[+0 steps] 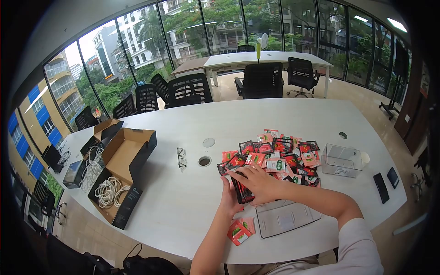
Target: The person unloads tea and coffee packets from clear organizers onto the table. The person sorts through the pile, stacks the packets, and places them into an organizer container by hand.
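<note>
A stack of black-and-red sachets (243, 191) stands between my two hands, just in front of a loose pile of sachets (275, 162). My left hand (228, 195) grips the stack from its left side. Reaching in from the right, my right hand (260, 182) closes over the top and right side of the same stack, hiding part of it. The pile mixes pink-red packets with black ones. Close to me lie a few red packets (240, 232). A clear plastic lid (286, 221) rests flat under my right forearm.
Behind the lid, to the right, stands a clear plastic box (342, 161) beside a white round container (365, 158). Two dark phone-like devices (381, 188) lie further right. Glasses (182, 158) and a cable hole (204, 161) are left; an open cardboard box (126, 153) holds white cables (110, 192).
</note>
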`<action>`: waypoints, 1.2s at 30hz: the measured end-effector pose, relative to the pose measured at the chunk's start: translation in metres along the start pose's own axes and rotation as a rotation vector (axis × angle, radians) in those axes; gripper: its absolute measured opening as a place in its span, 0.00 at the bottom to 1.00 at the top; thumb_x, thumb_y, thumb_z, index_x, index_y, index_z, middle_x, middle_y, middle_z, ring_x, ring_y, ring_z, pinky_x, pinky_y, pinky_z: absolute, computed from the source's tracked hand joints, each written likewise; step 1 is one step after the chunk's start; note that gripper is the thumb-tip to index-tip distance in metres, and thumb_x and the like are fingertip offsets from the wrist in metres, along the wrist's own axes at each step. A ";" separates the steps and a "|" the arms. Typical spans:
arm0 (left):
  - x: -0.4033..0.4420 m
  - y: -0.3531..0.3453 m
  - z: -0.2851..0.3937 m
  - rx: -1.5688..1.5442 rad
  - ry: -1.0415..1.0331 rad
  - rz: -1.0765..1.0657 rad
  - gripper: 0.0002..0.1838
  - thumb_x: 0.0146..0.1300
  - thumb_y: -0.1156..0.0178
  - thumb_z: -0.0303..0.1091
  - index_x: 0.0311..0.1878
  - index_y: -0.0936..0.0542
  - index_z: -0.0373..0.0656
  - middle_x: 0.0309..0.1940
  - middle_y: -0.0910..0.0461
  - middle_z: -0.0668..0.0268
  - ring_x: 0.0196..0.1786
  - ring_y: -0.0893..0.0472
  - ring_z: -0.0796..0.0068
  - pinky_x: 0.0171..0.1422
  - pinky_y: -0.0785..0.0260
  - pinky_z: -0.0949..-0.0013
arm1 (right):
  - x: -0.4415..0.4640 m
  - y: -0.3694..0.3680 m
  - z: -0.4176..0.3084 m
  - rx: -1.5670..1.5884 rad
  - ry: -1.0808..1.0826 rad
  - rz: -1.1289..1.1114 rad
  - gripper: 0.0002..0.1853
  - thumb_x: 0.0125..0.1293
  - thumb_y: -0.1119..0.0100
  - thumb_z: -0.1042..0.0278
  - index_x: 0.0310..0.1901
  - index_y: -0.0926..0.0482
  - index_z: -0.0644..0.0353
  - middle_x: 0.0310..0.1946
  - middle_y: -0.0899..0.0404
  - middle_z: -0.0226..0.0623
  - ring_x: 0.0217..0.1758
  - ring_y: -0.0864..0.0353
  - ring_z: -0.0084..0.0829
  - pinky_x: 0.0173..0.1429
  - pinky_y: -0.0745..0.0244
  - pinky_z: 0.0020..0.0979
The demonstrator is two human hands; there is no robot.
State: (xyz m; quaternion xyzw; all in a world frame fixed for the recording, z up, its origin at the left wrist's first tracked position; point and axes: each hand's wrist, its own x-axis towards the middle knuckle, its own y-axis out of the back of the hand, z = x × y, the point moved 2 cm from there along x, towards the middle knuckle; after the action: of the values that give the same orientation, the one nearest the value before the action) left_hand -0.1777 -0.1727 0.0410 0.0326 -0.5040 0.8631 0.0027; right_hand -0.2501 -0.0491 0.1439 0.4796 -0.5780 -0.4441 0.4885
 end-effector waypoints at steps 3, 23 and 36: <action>-0.002 0.005 -0.007 0.214 0.011 0.133 0.40 0.71 0.53 0.69 0.75 0.38 0.50 0.68 0.27 0.59 0.68 0.24 0.59 0.68 0.26 0.49 | 0.001 -0.003 0.003 0.008 -0.012 -0.010 0.71 0.39 0.17 0.58 0.81 0.59 0.54 0.72 0.43 0.49 0.76 0.43 0.52 0.80 0.52 0.58; -0.003 -0.016 -0.010 0.289 0.011 0.276 0.32 0.64 0.39 0.33 0.71 0.36 0.55 0.60 0.25 0.64 0.63 0.23 0.66 0.60 0.23 0.50 | 0.001 -0.014 0.019 0.021 -0.021 0.051 0.71 0.34 0.17 0.61 0.81 0.54 0.49 0.64 0.37 0.52 0.69 0.37 0.56 0.75 0.42 0.54; 0.011 -0.018 -0.007 0.874 -0.184 0.264 0.31 0.59 0.32 0.23 0.65 0.33 0.35 0.55 0.21 0.59 0.56 0.19 0.72 0.59 0.22 0.67 | -0.008 -0.004 0.028 -0.121 -0.036 0.125 0.66 0.40 0.17 0.63 0.80 0.51 0.49 0.64 0.40 0.51 0.69 0.39 0.54 0.74 0.39 0.52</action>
State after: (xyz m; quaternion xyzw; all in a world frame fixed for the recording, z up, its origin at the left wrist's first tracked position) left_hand -0.1883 -0.1578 0.0543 0.0428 -0.0908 0.9811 -0.1657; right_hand -0.2769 -0.0410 0.1352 0.4041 -0.5878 -0.4553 0.5328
